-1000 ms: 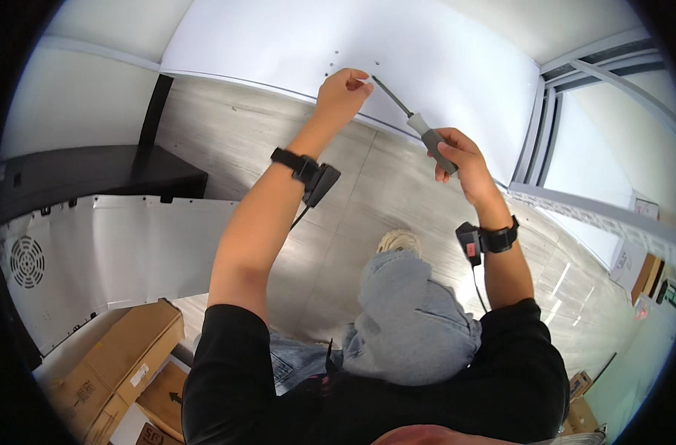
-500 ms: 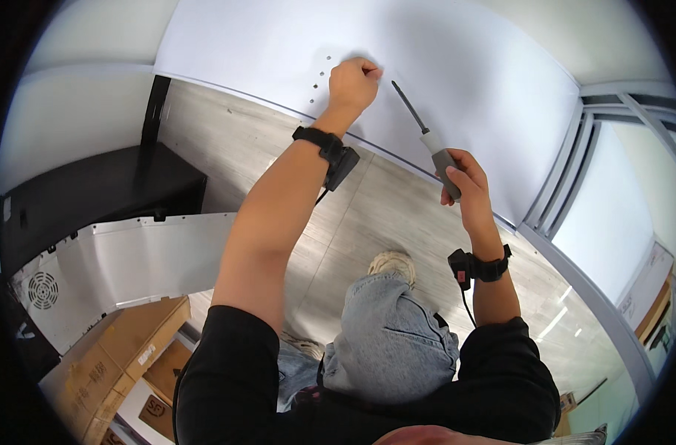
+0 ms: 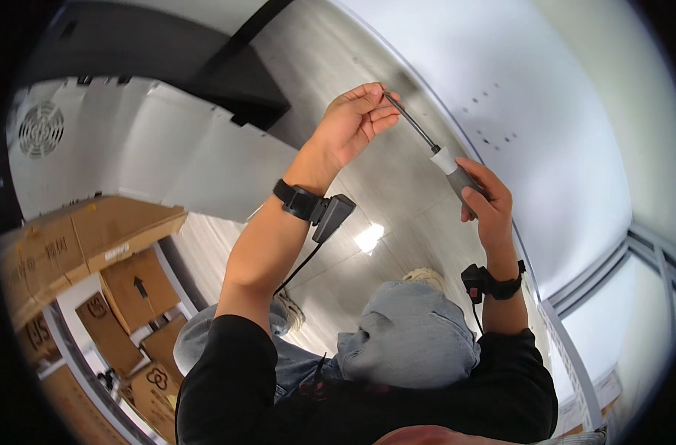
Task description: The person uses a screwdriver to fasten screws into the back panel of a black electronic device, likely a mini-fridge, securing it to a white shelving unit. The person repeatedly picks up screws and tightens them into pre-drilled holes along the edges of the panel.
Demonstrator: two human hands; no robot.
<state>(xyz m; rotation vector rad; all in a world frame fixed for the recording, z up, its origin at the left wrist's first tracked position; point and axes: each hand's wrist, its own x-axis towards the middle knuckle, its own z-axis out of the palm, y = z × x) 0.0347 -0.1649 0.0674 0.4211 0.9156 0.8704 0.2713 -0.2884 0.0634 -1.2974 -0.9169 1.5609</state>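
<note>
My right hand [image 3: 488,194] is wrapped around the grey and white handle of a screwdriver [image 3: 419,132], its dark shaft pointing up and to the left. At the screwdriver's tip, the thumb and forefinger of my left hand [image 3: 356,119] are pinched together, with the other fingers loosely bent. Whatever sits in that pinch is too small to make out. Both hands are held above the floor, left of the white tabletop's [image 3: 568,178] edge. Several small dark pieces, like screws [image 3: 486,141], lie scattered on the tabletop.
On the left stand a black cabinet [image 3: 152,52] and a bent silver metal panel [image 3: 167,148] with a round vent. Cardboard boxes [image 3: 134,285] are stacked below it at lower left. A metal frame [image 3: 598,267] runs along the right.
The view has turned toward the left. My left hand has come off the tabletop, its fingers now at the screwdriver's tip. My right hand still grips the handle.
</note>
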